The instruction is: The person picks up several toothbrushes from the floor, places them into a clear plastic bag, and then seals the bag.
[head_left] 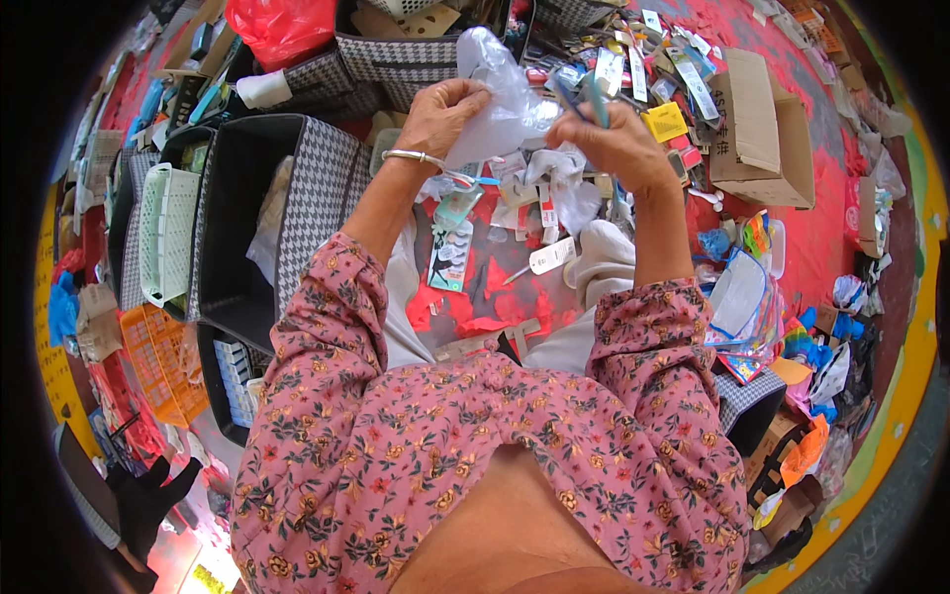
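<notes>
My left hand (pixel 440 121), with a bangle at the wrist, pinches the edge of a clear plastic bag (pixel 492 99). The crumpled bag hangs between my two hands. To its right my right hand (pixel 621 148) is closed around slender blue-grey pieces (pixel 598 101) that stick up past the fingers; their exact kind is hard to make out. Below the hands, between my knees, lie a white tag (pixel 552 256), a printed card pack (pixel 450 259) and crumpled clear wrapping (pixel 576 198).
Houndstooth fabric boxes (pixel 322 178) stand at the left with a pale green basket (pixel 168 233) and an orange basket (pixel 163 361). A red bag (pixel 282 30) lies at the back left. Packaged small goods (pixel 683 84) pile up behind a cardboard box (pixel 762 139) at the right.
</notes>
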